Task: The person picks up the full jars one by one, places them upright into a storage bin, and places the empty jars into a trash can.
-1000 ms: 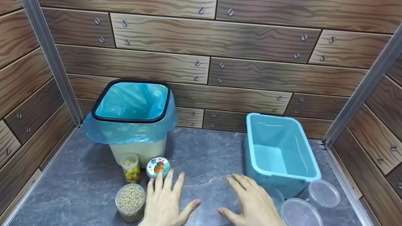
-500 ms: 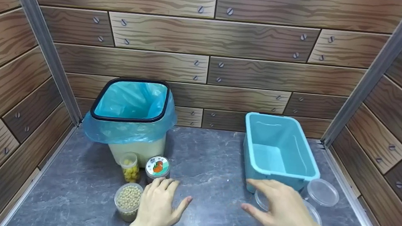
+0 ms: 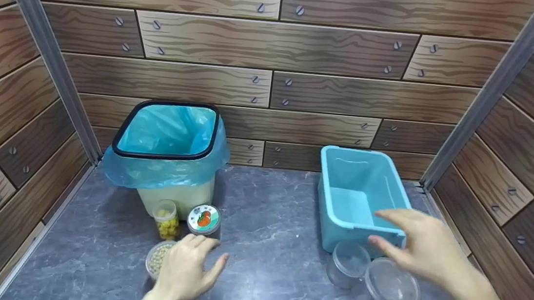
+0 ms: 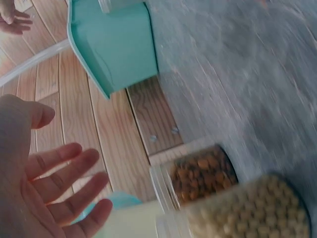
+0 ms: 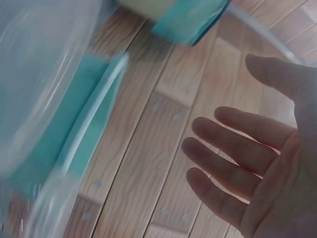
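Note:
My left hand [image 3: 187,267], fingers loosely bent and thumb apart, overlaps a clear jar of pale round beans [image 3: 157,257] in the head view. Just beyond its fingers stands a jar with a printed lid [image 3: 204,218]. A small tub of yellow pieces [image 3: 166,226] is left of that jar. In the left wrist view the hand [image 4: 62,183] holds nothing, and a jar of brown nuts [image 4: 200,176] stands beside the beans. My right hand [image 3: 429,249] hovers near several clear plastic containers [image 3: 391,285], thumb apart from fingers. Its palm [image 5: 267,193] is bare in the right wrist view.
A bin lined with a blue bag [image 3: 162,174] stands at the back left, behind the jars. At the back right is a light blue open tub [image 3: 338,225], partly covered by my right hand. Wood-patterned walls [image 3: 277,48] with metal corner posts enclose the grey tabletop [image 3: 262,247].
My right hand has swung to the right and up, uncovering clear containers and overlapping the blue tub. My left hand has drifted left and lower, its fingers more bent, now covering part of the bean jar.

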{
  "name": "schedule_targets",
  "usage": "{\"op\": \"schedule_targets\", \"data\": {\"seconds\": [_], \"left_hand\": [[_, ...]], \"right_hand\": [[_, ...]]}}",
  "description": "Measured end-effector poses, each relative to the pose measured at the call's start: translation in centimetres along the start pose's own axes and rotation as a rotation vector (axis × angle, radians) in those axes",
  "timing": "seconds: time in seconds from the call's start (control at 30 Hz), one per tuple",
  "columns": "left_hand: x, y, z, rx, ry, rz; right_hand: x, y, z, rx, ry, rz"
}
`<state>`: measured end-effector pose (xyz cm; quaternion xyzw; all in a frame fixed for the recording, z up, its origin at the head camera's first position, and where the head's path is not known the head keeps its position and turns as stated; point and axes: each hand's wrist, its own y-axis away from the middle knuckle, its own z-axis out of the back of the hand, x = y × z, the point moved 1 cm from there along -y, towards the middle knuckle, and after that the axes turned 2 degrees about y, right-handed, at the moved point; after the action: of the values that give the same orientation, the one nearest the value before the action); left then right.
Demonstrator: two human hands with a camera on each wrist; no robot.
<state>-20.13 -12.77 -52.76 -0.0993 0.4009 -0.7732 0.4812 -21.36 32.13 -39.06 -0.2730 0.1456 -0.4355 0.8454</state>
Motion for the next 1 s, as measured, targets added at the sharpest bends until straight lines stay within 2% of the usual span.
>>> {"op": "schedule_targets", "data": {"seconds": [0.17, 0.43, 0.53, 0.67, 0.77, 1.0], "left_hand": [[1.9, 0.4, 1.2, -0.013, 0.008, 0.001], [4.0, 1.4, 2.6, -0.009, -0.01, 0.083], [4.7, 2.1, 3.0, 0.015, -0.027, 0.116], [5.5, 3.0, 3.4, 0.103, -0.025, 0.193], [6.1, 3.6, 3.7, 0.199, 0.002, 0.276], [7.5, 4.6, 4.0, 0.529, 0.038, 0.492]], "right_hand": [[-3.6, 0.0, 0.0, 0.08, 0.031, -0.1], [-9.6, -0.1, -1.2, 0.211, 0.051, -0.205], [-11.7, -0.1, -2.0, 0.272, 0.055, -0.227], [-14.0, 0.3, -3.1, 0.358, 0.049, -0.233], [-15.4, 0.8, -3.6, 0.404, 0.038, -0.237], [-16.9, 0.8, -5.0, 0.47, 0.025, -0.232]]}}
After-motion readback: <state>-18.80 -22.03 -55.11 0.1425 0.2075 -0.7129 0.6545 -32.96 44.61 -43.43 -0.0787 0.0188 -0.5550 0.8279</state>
